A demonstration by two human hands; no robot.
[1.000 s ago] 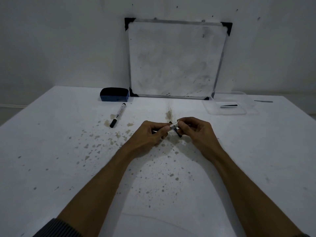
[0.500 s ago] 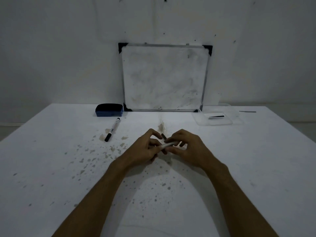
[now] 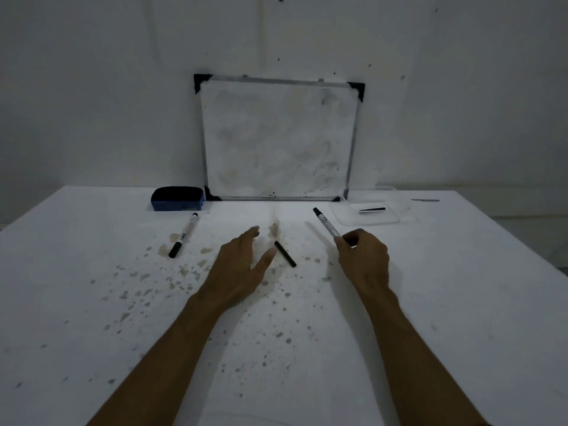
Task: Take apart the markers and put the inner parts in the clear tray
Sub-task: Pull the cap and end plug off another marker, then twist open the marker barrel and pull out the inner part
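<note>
Right hand (image 3: 362, 256) grips marker body (image 3: 326, 224). Left hand (image 3: 242, 265) spread wide, empty, beside black inner part (image 3: 285, 253) lying mid-table (image 3: 461, 302). Clear tray (image 3: 368, 218), far right, holds one dark piece. Second marker (image 3: 183, 235), far left, looks untouched.

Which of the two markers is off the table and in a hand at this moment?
The marker on the right, pinched in the right hand with its dark tip pointing up and away. The other marker lies untouched on the table near the eraser.
</note>
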